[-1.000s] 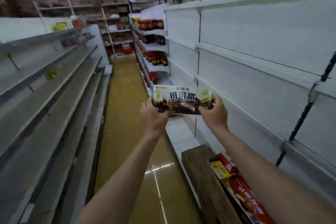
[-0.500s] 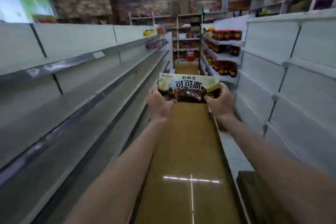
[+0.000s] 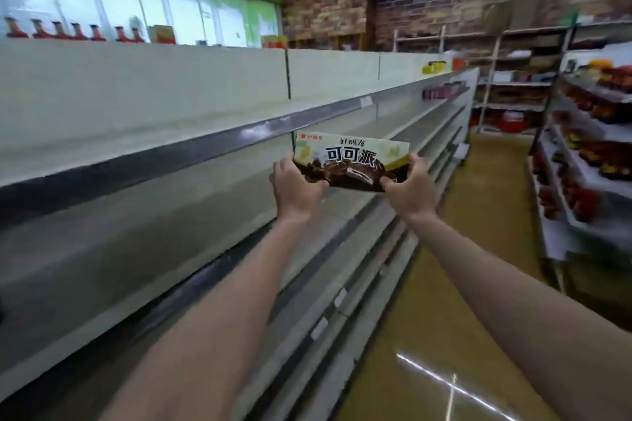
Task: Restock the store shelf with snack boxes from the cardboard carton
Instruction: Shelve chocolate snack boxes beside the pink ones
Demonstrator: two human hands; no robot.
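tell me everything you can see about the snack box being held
The snack box is a flat, rectangular carton that looks like printed cardboard, pale yellow-green above and dark brown below, with large Chinese characters and a picture of a chocolate pie. It looks closed and is held broad face toward the camera, slightly tilted. The left hand and right hand grip its two short ends, in front of the store shelf.
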